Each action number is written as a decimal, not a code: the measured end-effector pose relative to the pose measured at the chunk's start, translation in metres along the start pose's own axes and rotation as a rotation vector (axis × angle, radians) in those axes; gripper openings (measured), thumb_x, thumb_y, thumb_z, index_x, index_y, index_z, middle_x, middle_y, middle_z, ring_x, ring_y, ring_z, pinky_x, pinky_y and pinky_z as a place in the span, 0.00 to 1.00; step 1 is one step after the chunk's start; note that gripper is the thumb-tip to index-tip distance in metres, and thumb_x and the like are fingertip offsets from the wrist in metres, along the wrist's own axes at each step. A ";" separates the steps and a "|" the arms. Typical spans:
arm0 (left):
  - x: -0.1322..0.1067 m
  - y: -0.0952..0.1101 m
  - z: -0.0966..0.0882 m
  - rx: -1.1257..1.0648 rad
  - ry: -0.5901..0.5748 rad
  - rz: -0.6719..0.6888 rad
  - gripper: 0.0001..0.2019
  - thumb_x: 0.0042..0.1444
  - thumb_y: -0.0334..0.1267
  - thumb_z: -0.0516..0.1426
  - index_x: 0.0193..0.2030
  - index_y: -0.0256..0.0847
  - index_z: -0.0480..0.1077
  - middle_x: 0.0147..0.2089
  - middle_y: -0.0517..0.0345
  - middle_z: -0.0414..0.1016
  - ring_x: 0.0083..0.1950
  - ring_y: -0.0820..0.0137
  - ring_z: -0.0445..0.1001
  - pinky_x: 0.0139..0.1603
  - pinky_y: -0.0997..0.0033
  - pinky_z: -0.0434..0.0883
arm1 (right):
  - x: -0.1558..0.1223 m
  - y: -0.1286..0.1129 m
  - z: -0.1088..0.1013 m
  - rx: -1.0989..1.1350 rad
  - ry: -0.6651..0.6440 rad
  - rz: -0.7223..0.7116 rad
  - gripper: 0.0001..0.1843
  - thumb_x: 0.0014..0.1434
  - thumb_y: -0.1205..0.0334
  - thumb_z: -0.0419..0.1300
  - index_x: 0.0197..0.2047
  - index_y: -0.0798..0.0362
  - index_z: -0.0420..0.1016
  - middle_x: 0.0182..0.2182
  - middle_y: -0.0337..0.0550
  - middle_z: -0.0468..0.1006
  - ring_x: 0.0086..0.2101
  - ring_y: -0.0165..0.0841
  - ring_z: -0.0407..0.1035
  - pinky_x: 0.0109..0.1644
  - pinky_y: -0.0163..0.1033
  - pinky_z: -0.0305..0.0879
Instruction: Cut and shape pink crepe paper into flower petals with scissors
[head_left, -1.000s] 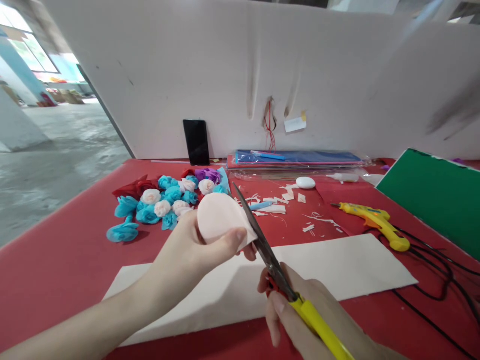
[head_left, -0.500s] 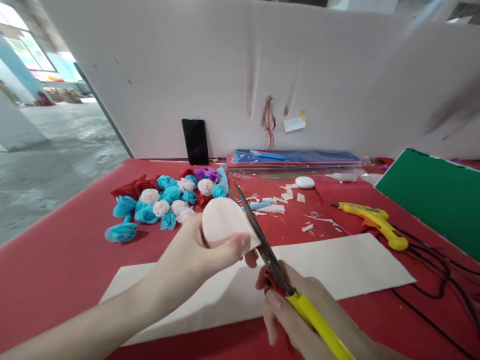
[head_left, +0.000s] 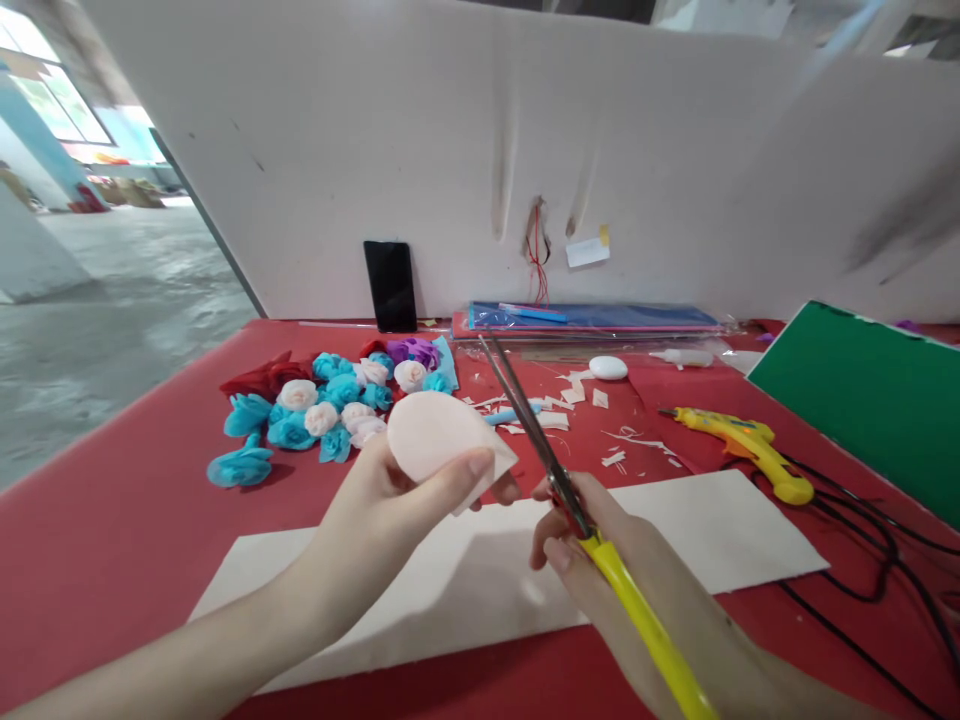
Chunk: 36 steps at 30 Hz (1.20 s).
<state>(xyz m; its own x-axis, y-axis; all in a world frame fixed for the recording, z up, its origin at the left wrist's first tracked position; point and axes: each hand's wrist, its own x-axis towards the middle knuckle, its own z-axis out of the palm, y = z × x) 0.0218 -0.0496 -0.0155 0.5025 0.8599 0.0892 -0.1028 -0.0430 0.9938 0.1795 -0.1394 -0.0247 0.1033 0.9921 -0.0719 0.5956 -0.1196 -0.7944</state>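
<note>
Between the thumb and fingers of my left hand [head_left: 405, 510] is a pale pink paper piece [head_left: 435, 435], rounded at the left and pointed at the right. My right hand [head_left: 611, 560] is closed round a pair of scissors [head_left: 555, 470] with yellow-covered handles. The blades point up and to the left, nearly together, just right of the paper's tip and apart from it. Beneath both hands lies a long white sheet [head_left: 697, 530] on the red table [head_left: 120, 510]. The far fingers of my left hand are partly hidden behind the paper.
Blue, white, red and purple paper flowers [head_left: 341, 390] lie at the left. Paper scraps [head_left: 574, 390] and a white oval object [head_left: 607, 368] are behind the scissors. At the right are a yellow glue gun [head_left: 739, 440] with black cable and a green board [head_left: 862, 390]. A phone [head_left: 391, 285] leans at the back.
The scissors have moved away from the paper's edge, up and to the right, and their blades have come closer together. My left hand has shifted slightly left, with the paper tilted differently.
</note>
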 end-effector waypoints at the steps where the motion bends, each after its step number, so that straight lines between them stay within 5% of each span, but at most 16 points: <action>1: 0.001 -0.001 0.000 -0.010 0.039 0.016 0.07 0.53 0.41 0.59 0.28 0.42 0.72 0.27 0.66 0.74 0.31 0.75 0.71 0.32 0.83 0.68 | 0.001 0.001 0.000 -0.063 0.047 -0.028 0.08 0.57 0.58 0.50 0.41 0.49 0.62 0.27 0.37 0.72 0.24 0.29 0.64 0.24 0.32 0.56; 6: 0.002 0.001 0.000 -0.022 0.102 0.112 0.08 0.55 0.41 0.58 0.28 0.41 0.72 0.29 0.65 0.74 0.34 0.75 0.71 0.37 0.82 0.68 | 0.007 0.007 -0.005 -0.304 0.380 -0.311 0.17 0.51 0.64 0.55 0.46 0.48 0.60 0.32 0.39 0.74 0.31 0.33 0.70 0.31 0.37 0.65; 12: -0.001 0.005 -0.001 0.004 0.144 0.206 0.05 0.56 0.36 0.57 0.31 0.44 0.73 0.33 0.66 0.75 0.38 0.74 0.72 0.38 0.82 0.68 | 0.012 0.006 -0.017 -0.610 0.652 -0.644 0.22 0.49 0.63 0.52 0.49 0.62 0.64 0.37 0.54 0.76 0.34 0.38 0.73 0.31 0.39 0.70; 18: -0.002 0.007 -0.001 0.018 0.161 0.194 0.05 0.57 0.34 0.56 0.34 0.46 0.74 0.35 0.68 0.76 0.39 0.76 0.73 0.39 0.84 0.68 | 0.012 0.004 -0.021 -0.667 0.699 -0.666 0.21 0.50 0.63 0.53 0.46 0.64 0.66 0.35 0.54 0.77 0.33 0.37 0.73 0.30 0.36 0.69; 30: -0.002 0.002 -0.003 -0.053 0.150 0.178 0.03 0.54 0.39 0.59 0.34 0.50 0.75 0.34 0.69 0.77 0.39 0.75 0.72 0.38 0.85 0.69 | 0.013 0.007 -0.024 -0.640 0.666 -0.596 0.26 0.46 0.60 0.62 0.48 0.57 0.64 0.27 0.39 0.73 0.26 0.32 0.70 0.26 0.34 0.63; 36: -0.003 0.001 -0.004 -0.025 0.148 0.173 0.05 0.54 0.40 0.58 0.34 0.45 0.74 0.33 0.65 0.76 0.38 0.73 0.72 0.37 0.83 0.70 | 0.012 0.011 -0.025 -0.630 0.647 -0.636 0.23 0.48 0.62 0.61 0.48 0.55 0.64 0.28 0.39 0.73 0.27 0.32 0.70 0.26 0.34 0.61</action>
<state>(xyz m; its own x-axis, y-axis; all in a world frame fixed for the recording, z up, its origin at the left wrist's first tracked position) 0.0168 -0.0501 -0.0153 0.3445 0.9061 0.2456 -0.1984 -0.1854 0.9624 0.2071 -0.1298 -0.0189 -0.0780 0.6939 0.7158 0.9681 0.2242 -0.1119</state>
